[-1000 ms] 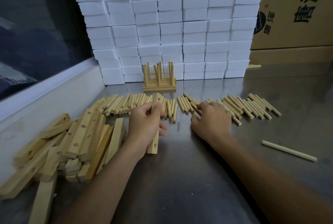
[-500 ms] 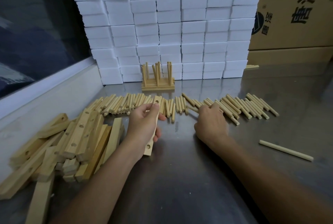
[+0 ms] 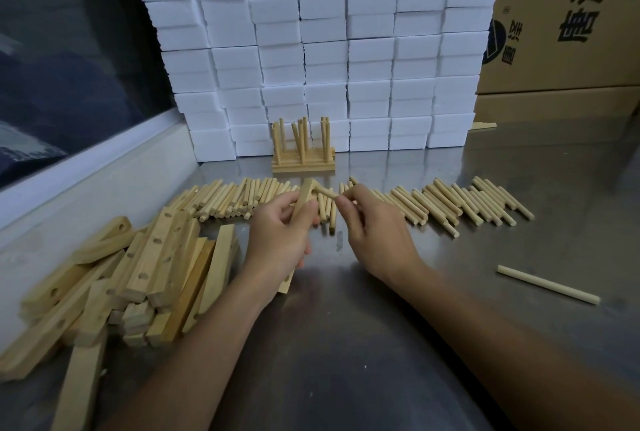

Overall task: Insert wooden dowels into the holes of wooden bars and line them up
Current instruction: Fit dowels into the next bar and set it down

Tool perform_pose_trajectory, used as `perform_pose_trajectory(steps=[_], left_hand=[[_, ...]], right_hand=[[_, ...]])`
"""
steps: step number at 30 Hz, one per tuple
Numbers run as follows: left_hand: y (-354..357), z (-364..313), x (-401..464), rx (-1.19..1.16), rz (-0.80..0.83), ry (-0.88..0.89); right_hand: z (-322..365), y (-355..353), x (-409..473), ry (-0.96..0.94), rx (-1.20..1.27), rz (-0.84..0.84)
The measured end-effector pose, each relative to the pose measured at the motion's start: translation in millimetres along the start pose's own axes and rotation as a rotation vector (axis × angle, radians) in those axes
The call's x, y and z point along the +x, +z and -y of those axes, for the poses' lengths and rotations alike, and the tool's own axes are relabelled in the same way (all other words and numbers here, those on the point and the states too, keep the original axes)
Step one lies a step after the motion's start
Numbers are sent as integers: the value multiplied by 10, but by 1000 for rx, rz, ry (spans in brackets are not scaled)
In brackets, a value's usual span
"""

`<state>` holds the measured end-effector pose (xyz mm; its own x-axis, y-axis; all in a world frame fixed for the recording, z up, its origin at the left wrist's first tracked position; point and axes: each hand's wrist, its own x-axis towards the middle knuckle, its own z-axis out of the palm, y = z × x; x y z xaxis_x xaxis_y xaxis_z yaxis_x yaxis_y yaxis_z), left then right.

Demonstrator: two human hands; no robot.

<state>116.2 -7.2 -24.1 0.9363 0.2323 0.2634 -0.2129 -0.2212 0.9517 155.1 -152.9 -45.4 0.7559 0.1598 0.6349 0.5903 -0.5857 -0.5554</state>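
Dowel (image 3: 325, 191): short wooden peg pinched at its near end by the right hand's fingertips; its far end sits at the top hole of the bar, between the two hands.
Bar (image 3: 304, 200): held tilted, far end raised, near end low by the left wrist, with a hole showing there.
Left hand (image 3: 281, 235): fingers curled round the middle of the bar, gripping it.
Right hand (image 3: 375, 226): thumb and fingers closed on the dowel, just right of the bar's top.
Change: half a second earlier the right hand lay flat among the loose dowels; now it is lifted and drawn in to the bar with one dowel in its pinch. The left hand keeps its grip on the bar.
Loose dowels (image 3: 446, 203): a long row on the metal table (image 3: 346, 344), just beyond both hands.
Spare bars (image 3: 145, 267): heaped pile left of the left hand.
Finished piece (image 3: 303, 156): bars with upright dowels, beyond the hands, against the white blocks (image 3: 346, 49).
Long stick (image 3: 547, 284): lies alone, right of the right forearm.
Writing: cardboard box (image 3: 571, 14) at far right bears large dark characters and a round logo, not readable from this angle.
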Motion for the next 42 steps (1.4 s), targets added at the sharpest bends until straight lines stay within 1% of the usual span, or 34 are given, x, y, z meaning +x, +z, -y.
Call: perform_pose_trajectory(steps=[2,5,10,13,17,20,23,25,27,29,32,34,37,42], left_hand=[[-8,5,4,21,-5,18],[-21,30,14,60,-15,58],[-31,96,59,256,-14,198],[-37,119,60,317,-27,248],[-42,123,42,383,-40,312],[-49,100,36,434,-28,334],[-50,105,42,485,-30,337],[-30,102,41,505,15,334],[-11,102,43,466,93,276],[-13,106,44,366,139,168],[17,106,24,161,117,20],[60,88,3,68,121,-31],[99,64,-9,-91,172,-128],[118,38,12,-325,203,-358]], right_hand=[[28,7,-4,-71,8,-14],[43,-9,-9,-123,2,-34],[34,-20,-7,-191,-191,-58],[50,-14,-24,-237,-237,-117],[49,5,-58,-242,-259,-153],[42,41,-64,-168,-172,-152],[2,62,-26,-16,60,-43],[-25,32,-4,68,186,-15],[-33,-26,35,140,290,-24],[-15,-87,91,231,413,-22],[34,-169,168,378,649,-58],[77,-201,185,397,749,-86],[133,-219,185,389,764,-89],[150,-168,178,383,696,39]])
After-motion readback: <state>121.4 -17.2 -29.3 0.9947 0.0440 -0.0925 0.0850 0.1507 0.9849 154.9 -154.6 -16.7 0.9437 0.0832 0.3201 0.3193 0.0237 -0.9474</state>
